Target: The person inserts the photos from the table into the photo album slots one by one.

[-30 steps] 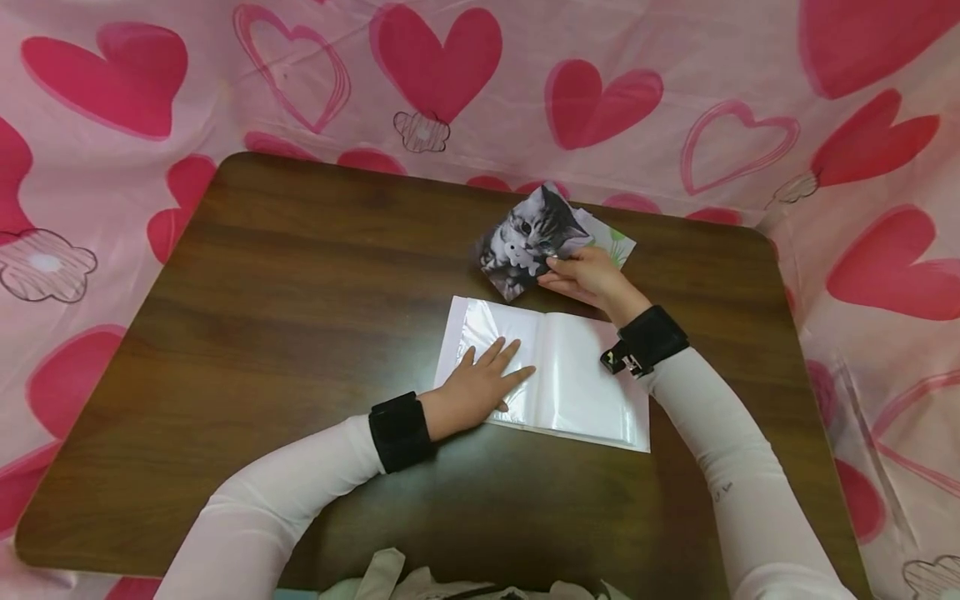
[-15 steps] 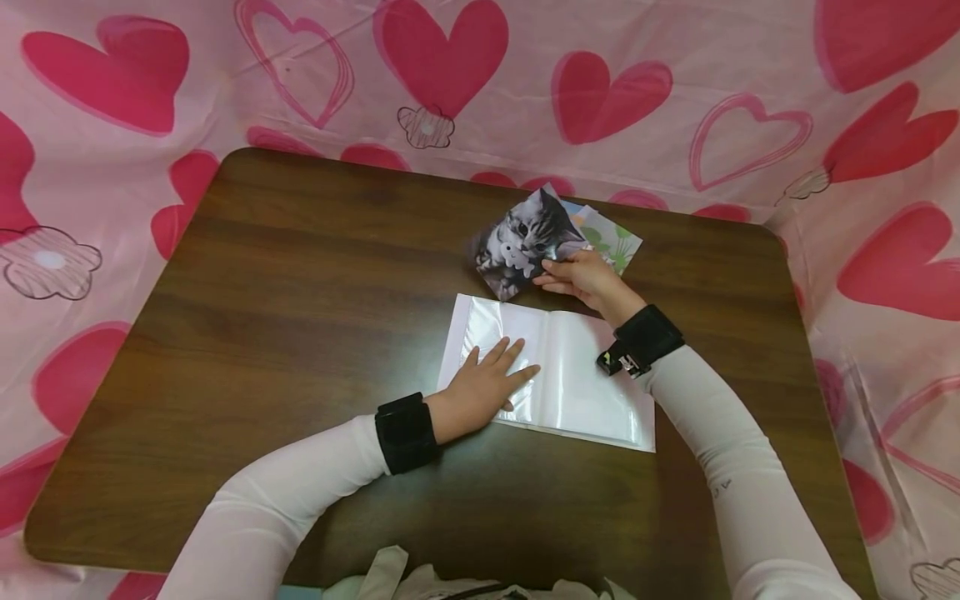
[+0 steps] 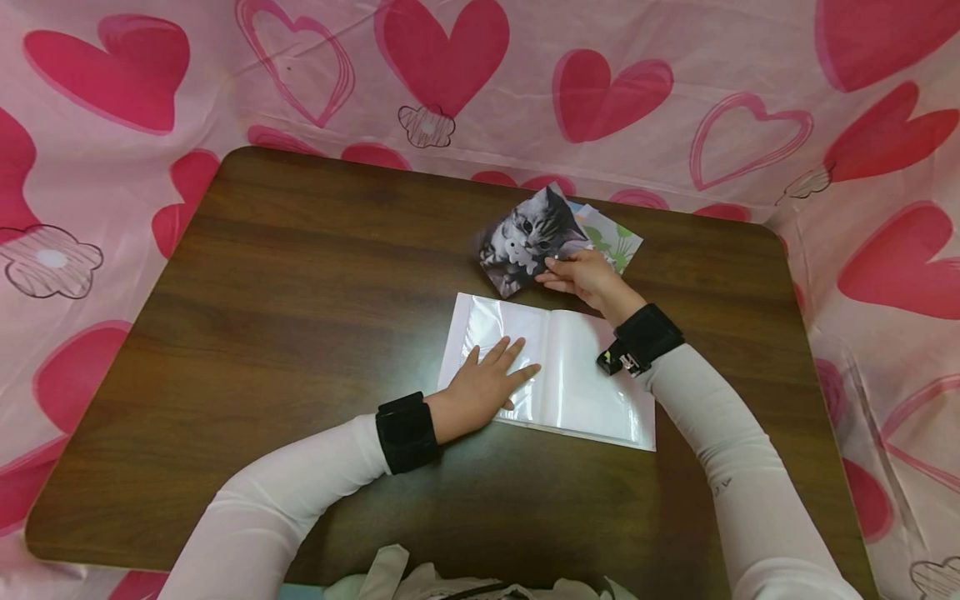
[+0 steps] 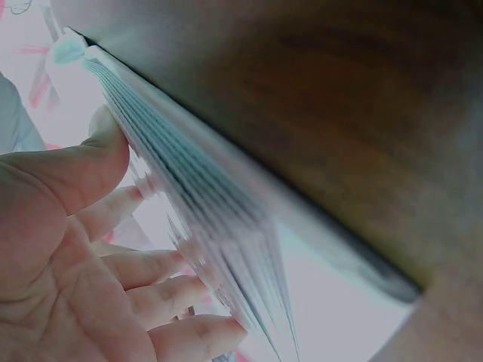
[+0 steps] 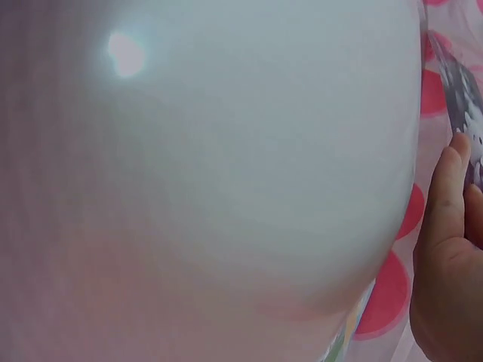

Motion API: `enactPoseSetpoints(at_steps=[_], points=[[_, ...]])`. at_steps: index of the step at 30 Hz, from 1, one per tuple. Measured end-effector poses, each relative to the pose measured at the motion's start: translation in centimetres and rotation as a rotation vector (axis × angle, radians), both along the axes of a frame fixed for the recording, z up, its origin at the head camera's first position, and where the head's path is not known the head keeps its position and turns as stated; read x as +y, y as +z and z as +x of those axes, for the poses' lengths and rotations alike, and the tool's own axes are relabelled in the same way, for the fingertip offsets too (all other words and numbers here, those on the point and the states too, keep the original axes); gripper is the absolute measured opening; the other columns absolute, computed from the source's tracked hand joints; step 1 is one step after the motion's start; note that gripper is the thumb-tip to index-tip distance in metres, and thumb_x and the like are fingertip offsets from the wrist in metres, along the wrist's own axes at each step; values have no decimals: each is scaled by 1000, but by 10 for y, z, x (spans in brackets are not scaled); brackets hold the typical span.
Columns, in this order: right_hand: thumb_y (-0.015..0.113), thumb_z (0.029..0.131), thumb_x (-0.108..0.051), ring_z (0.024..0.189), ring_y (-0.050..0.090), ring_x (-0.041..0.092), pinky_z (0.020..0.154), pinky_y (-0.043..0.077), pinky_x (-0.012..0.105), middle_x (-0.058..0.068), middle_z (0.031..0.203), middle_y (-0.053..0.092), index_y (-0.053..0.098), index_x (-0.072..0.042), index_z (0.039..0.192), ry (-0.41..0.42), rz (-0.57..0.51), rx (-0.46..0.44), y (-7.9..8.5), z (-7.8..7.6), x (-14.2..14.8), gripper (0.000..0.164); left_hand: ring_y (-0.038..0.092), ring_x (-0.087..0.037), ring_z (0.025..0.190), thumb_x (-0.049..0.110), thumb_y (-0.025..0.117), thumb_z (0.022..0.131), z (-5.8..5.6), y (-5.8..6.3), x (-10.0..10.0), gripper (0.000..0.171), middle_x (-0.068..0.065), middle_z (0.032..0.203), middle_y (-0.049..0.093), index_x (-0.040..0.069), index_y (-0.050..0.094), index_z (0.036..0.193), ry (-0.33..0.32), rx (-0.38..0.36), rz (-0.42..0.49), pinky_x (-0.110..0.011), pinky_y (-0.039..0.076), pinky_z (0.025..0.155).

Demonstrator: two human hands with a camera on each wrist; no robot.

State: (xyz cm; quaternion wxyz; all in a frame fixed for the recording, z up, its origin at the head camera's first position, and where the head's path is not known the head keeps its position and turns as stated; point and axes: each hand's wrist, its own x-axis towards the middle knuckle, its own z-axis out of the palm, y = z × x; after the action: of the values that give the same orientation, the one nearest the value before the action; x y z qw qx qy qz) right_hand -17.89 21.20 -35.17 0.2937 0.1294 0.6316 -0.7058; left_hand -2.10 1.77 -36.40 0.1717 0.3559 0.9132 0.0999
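Observation:
An open photo album [image 3: 592, 392] with clear plastic sleeves lies on the brown table. My left hand [image 3: 480, 387] rests on its left page, fingers spread; in the left wrist view the fingertips meet the top of the album's page stack [image 4: 189, 188]. Beyond the album's far edge, my right hand [image 3: 588, 279] pinches a kitten photo [image 3: 525, 237] by its lower right edge, thumb on top. In the right wrist view that kitten photo [image 5: 466, 98] shows only at the right border, by the fingers. The album page [image 5: 264, 151] fills most of that view.
Behind the kitten photo, at the far side of the table [image 3: 300, 292], lies a picture with green leaves [image 3: 618, 242], partly covered, with a bit of blue beside it. A pink curtain [image 3: 525, 92] with red hearts hangs close behind the table's far edge.
The whole head view has shifted slightly. The kitten photo stays in my right hand with only a slight shift, and my left hand stays on the album's left page.

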Motion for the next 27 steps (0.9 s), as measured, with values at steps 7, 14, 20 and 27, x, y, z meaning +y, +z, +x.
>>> enactPoseSetpoints(at_steps=[7, 14, 20, 27], points=[[50, 96, -1, 68, 71, 15, 59, 59, 21, 5, 71, 73, 56, 2, 91, 32, 27, -12, 1, 0, -1, 8, 18, -34, 142, 29, 62, 89, -1, 0, 0, 67, -17, 158, 20, 21, 35, 149, -3, -11, -15, -59, 32, 105], [50, 96, -1, 70, 71, 14, 61, 59, 20, 5, 74, 71, 56, 2, 95, 34, 17, 15, -2, 1, -2, 7, 20, -35, 141, 28, 62, 88, -1, -1, 0, 65, -18, 157, 23, 19, 37, 148, 0, 7, 1, -61, 34, 104], [50, 96, -1, 69, 71, 15, 60, 59, 20, 5, 75, 71, 56, 2, 96, 18, -5, 21, -4, 3, -4, 7, 21, -35, 140, 28, 62, 88, 1, -1, -1, 65, -19, 156, 23, 19, 38, 148, -4, 12, 2, -61, 35, 102], [50, 96, 0, 68, 71, 15, 61, 59, 21, 7, 72, 72, 59, 3, 87, 14, -18, 10, -5, 4, -5, 13, 20, -35, 141, 28, 61, 89, 2, 1, 0, 64, -18, 157, 22, 19, 37, 148, -1, -3, -7, -60, 34, 104]])
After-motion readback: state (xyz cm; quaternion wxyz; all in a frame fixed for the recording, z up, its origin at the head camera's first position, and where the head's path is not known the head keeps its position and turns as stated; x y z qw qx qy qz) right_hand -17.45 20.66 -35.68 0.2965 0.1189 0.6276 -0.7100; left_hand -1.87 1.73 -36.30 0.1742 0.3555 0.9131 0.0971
